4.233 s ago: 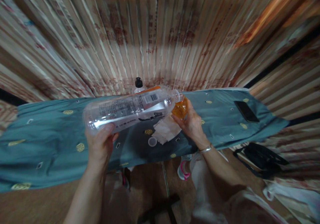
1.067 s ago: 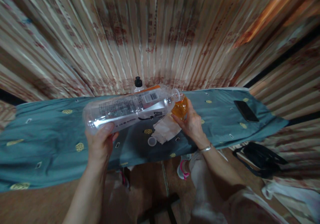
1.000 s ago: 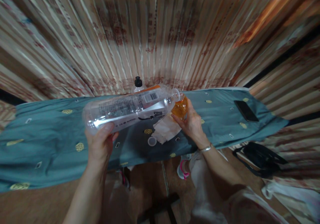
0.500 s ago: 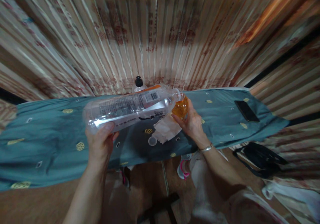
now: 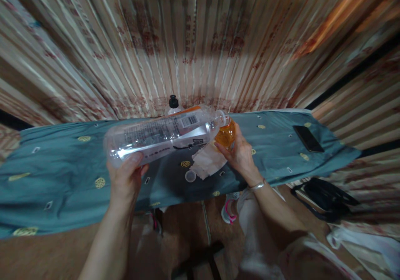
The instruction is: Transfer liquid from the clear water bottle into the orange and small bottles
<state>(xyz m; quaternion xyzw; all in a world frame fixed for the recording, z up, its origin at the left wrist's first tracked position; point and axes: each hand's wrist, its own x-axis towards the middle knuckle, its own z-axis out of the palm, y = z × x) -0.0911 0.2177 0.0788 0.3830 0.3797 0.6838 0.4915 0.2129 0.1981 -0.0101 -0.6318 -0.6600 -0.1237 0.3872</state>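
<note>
hands (image 5: 126, 173) (image 5: 241, 153) clamped, left on clear bottle (image 5: 156, 136), right on amber container (image 5: 225, 135); seemingly unmoved.

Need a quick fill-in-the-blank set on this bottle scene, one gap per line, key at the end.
1. The large clear bottle lies tilted in the left hand, its mouth at the small orange container in the ____.
2. The pump-like top behind the large bottle is coloured ____.
3. The striped code printed on the large bottle's label is a ____.

Missing words: right hand; black; barcode.
</note>
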